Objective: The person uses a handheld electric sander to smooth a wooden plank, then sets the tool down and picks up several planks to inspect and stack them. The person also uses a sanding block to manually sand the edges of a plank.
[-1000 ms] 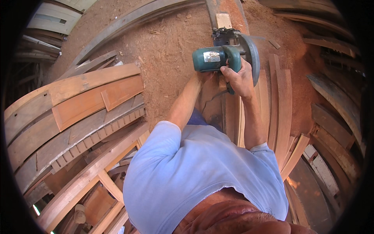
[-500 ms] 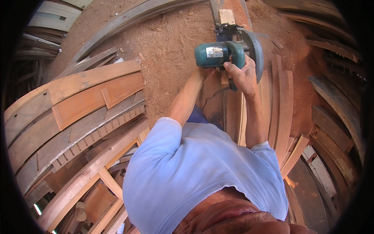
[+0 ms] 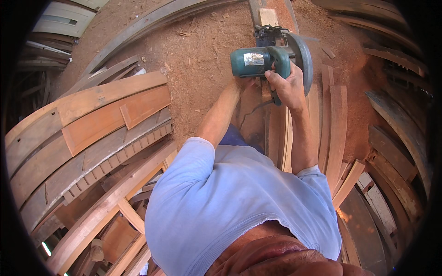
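Observation:
A green circular saw [image 3: 246, 63] with a grey blade guard [image 3: 304, 62] sits over timber in front of me. My right hand [image 3: 291, 87] is closed around its rear handle, the thumb lying along the near side. Beneath the motor housing is my left hand [image 3: 247, 83]; its fingers are mostly hidden there, so whether it grips anything is unclear. A dark power cord [image 3: 253, 112] trails back from the saw toward my body. Just beyond the saw, a pale wood block [image 3: 268, 17] rests on a reddish-brown board [image 3: 286, 16].
Long planks [image 3: 337, 119] lie to the right of my forearm. On the left are stacked boards and a brown panel [image 3: 96, 117], with a wooden frame [image 3: 126, 211] nearer me. Sawdust covers the ground [image 3: 193, 69]. More timber [image 3: 400, 119] lines the far right.
The circular saw has edged very slightly away from me, my right hand staying on its handle. My left hand remains under the motor.

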### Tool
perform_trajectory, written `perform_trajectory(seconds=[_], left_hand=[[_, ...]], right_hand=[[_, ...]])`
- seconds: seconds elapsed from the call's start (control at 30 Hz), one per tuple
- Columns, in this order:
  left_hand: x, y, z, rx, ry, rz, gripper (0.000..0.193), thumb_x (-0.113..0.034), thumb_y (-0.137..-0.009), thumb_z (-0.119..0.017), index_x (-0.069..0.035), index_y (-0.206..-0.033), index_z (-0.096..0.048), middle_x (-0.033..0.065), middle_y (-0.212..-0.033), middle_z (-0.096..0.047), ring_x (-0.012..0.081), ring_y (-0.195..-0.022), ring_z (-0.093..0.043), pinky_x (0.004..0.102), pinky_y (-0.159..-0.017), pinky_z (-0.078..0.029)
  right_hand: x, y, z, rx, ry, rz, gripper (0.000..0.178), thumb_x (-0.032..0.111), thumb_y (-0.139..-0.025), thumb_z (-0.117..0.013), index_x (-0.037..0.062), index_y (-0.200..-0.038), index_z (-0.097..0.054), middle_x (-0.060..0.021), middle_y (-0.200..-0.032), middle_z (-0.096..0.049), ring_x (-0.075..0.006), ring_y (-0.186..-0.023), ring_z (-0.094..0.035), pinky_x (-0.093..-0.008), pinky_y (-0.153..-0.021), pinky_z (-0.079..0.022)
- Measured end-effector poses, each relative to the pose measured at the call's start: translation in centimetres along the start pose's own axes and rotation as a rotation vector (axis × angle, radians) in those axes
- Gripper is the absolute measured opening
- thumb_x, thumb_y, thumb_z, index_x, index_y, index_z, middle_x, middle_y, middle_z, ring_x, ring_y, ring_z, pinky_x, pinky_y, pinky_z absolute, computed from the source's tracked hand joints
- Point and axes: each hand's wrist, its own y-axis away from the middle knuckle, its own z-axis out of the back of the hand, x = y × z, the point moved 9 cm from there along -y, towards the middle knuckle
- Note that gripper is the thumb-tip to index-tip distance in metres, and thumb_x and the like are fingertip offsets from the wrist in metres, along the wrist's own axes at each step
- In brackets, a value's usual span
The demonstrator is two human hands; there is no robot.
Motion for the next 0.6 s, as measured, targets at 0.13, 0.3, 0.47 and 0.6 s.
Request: perform_trajectory(seconds=[0.13,0.3,0.47,0.6], left_hand=[[-0.3,-0.4,0.3,-0.004,-0.008,-0.004,0.030,-0.026,-0.098,-0.069,-0.012,-0.124,-0.063,0.0020,-0.117,-0.069,0.0159,-0.107,-0.068,0.0303,-0.091,-0.059],[-0.5,-0.9,0.5,-0.006,-0.019,-0.008,0.030,-0.026,-0.098,-0.069,-0.012,-0.124,-0.063,0.0019,-0.117,-0.069,0.0159,-0.107,-0.068,0.0302,-0.090,-0.059],[-1.0,-2.0,0.7,-0.007,-0.031,-0.014,0.030,-0.026,-0.098,-0.069,-0.012,-0.124,-0.063,0.0019,-0.116,-0.069,0.0158,-0.107,-0.068,0.0301,-0.090,-0.059],[-1.6,-3.2,0.8,-0.004,-0.048,-0.021,0.030,-0.026,-0.098,-0.069,-0.012,-0.124,-0.063,0.0018,-0.116,-0.069,0.0158,-0.107,-0.068,0.0300,-0.090,-0.059]], right_hand=[[0.9,-0.5,-0.2,-0.008,0.003,-0.036,0.028,0.024,-0.087,-0.079,0.0049,-0.095,-0.060,0.0009,-0.072,-0.058,-0.0065,-0.060,-0.053,-0.0237,-0.053,-0.042],[0.7,-1.4,-0.2,0.008,-0.001,-0.021,0.026,0.023,-0.087,-0.078,0.0048,-0.095,-0.060,0.0012,-0.070,-0.057,-0.0065,-0.060,-0.053,-0.0234,-0.053,-0.042],[0.3,-2.2,0.3,0.020,0.035,-0.092,0.025,0.016,-0.082,-0.073,-0.0021,-0.099,-0.066,-0.0020,-0.085,-0.063,-0.0105,-0.078,-0.058,-0.0289,-0.070,-0.049],[0.5,-3.2,0.4,0.003,0.046,-0.069,0.027,0.017,-0.081,-0.074,-0.0018,-0.099,-0.066,-0.0017,-0.085,-0.062,-0.0107,-0.080,-0.058,-0.0290,-0.073,-0.049]])
